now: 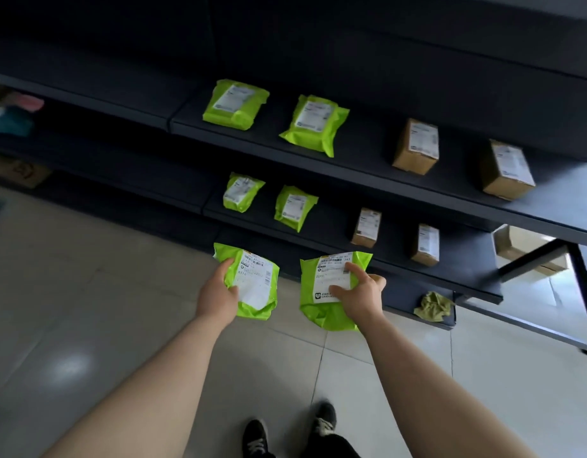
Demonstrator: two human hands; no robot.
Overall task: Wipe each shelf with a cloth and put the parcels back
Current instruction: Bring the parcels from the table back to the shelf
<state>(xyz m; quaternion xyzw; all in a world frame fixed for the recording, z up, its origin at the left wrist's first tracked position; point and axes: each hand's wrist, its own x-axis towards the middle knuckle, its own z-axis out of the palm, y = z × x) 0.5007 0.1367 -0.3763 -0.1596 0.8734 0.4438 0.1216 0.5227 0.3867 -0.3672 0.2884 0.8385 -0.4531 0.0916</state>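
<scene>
Item: left green mailer point(256, 285) gripped in my left hand point(219, 294), right green mailer point(321, 312) gripped in my right hand point(359, 294), bottom shelf point(404, 294) just ahead, right hand seemingly nearer.

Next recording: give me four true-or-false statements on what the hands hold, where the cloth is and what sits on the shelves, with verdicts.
1. The left hand and right hand each hold a green parcel. True.
2. The cloth is in the right hand. False: it lies crumpled on the bottom shelf.
3. The upper shelf carries two green bags and two cardboard boxes. True.
4. The middle shelf holds only boxes. False: two green mailers and two small boxes sit on it.
</scene>
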